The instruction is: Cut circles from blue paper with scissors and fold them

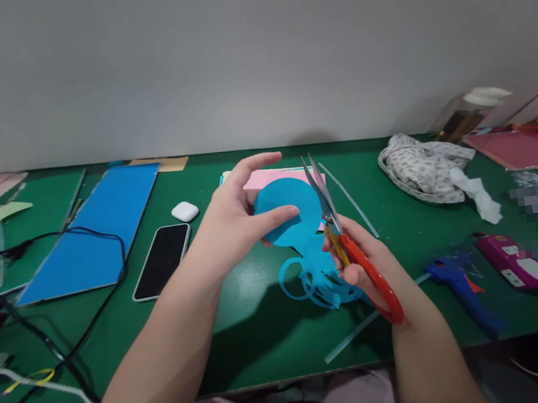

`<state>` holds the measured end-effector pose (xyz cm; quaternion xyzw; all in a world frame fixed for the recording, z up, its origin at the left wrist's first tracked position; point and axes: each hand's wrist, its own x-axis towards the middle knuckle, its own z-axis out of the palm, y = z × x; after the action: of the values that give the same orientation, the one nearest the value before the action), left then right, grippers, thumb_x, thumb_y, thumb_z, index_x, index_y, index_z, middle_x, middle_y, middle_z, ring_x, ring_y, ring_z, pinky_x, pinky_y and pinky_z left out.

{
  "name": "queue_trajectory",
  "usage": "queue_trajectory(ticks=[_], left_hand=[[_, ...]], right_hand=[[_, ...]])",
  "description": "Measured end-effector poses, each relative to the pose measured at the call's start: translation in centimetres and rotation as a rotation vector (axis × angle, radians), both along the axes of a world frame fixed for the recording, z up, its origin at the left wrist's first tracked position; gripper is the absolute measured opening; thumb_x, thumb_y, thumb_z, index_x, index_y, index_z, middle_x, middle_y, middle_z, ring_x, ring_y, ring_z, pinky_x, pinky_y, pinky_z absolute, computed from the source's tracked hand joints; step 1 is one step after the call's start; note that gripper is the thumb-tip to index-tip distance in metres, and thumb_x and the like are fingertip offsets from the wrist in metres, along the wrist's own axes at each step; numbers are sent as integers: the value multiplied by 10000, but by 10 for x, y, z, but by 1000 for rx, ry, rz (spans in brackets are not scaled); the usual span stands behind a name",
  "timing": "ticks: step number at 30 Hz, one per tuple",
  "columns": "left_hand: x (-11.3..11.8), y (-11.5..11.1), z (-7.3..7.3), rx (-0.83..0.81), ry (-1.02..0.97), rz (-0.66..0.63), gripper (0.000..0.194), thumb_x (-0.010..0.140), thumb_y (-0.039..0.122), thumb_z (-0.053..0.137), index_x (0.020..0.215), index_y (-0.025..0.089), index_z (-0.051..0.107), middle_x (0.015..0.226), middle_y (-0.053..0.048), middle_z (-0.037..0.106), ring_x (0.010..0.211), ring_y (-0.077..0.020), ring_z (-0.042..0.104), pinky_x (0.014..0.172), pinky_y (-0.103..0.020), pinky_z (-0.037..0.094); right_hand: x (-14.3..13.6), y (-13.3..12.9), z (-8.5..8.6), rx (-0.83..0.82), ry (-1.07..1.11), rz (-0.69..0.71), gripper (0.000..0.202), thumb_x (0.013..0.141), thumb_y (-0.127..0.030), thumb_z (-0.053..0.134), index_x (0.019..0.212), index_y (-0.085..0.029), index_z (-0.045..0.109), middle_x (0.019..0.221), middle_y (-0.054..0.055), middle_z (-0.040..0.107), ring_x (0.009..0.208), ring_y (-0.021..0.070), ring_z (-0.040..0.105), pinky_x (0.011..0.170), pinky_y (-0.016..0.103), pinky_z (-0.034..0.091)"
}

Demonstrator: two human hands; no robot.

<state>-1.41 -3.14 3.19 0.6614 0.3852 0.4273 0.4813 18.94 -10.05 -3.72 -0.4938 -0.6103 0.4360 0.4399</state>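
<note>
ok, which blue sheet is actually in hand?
The round blue paper disc, pinched by the left hand beside the orange-handled scissors. The long blue rectangular sheet lies flat on the green table, untouched.

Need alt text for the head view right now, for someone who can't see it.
The left hand holds a blue paper circle over a green table while the right hand works red-handled scissors at its edge, cut blue strips curling below. A phone lies to the left, a blue glue gun to the right.
</note>
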Motion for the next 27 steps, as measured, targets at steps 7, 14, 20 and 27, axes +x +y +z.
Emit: queue_trajectory(ticks=[7,14,20,27], left_hand=[[-1,1,1,69,131,54,496,714,294,755,1186,279,606,583,43,520,472,-74,476,358,-139,407],[-1,0,2,64,218,21,482,735,348,729,1195,279,602,858,-23,615,586,-95,534,352,-132,425],[2,2,2,9,206,-32,419,776,292,685,1180,221,599,674,25,571,455,-54,493,367,-136,440],[8,12,-14,-124,11,-181,386,869,272,568,1244,211,503,713,15,627,537,-113,640,386,-152,453]], right_hand=[[28,29,-22,-78,-687,-426,516,815,-475,604,1276,-247,561,1097,92,653,961,269,617,804,378,474],[49,49,-56,-262,-994,-460,450,846,-263,519,1281,-157,561,1139,165,646,1022,296,618,794,352,454],[47,48,-62,-259,-1015,-507,468,865,-269,518,1315,-140,532,1201,196,610,1100,311,587,873,379,446],[46,43,-49,-174,-964,-551,437,883,-380,511,1243,-149,598,1158,178,638,1090,341,580,892,457,461]])
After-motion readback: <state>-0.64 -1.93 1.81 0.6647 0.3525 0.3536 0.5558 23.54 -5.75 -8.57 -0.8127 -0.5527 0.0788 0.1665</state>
